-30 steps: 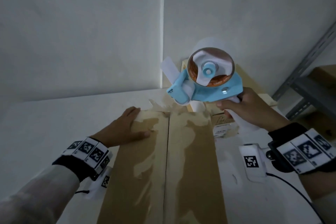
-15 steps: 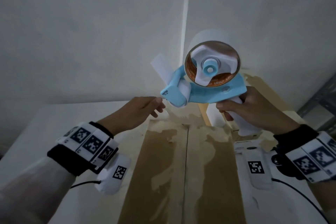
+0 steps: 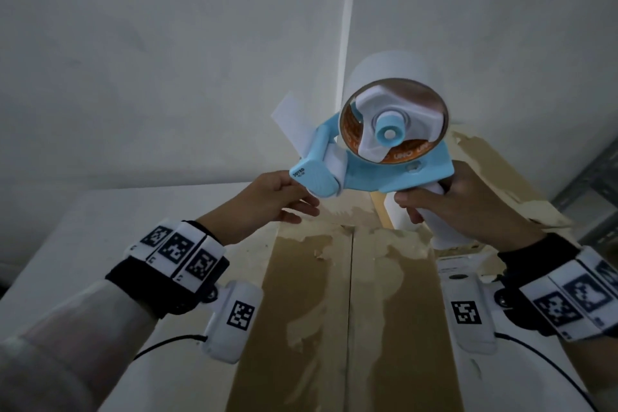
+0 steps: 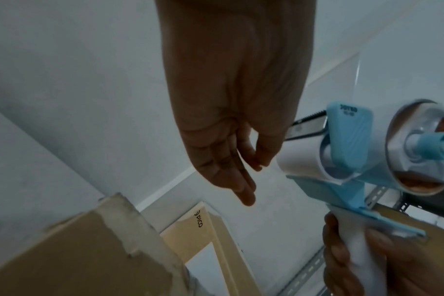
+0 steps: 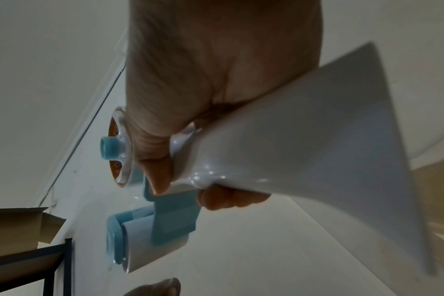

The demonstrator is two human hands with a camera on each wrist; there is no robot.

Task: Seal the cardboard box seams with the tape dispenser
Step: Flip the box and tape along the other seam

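Above the cardboard box, tape dispenser held aloft in the right hand
Head view: right hand clenched around the white grip; left hand reaches the dispenser's front end, fingers loose. Left wrist view: left hand fingers relaxed, apart, just beside the roller, holding nothing. Right wrist view: right hand wrapped on the handle; box lies on the table

Left hand: raised, fingers loosely extended, thumb near fingertips (whether they pinch anything is unclear).
Right hand: raised, fingers curled round the tape dispenser handle.
Wrists: both banded.
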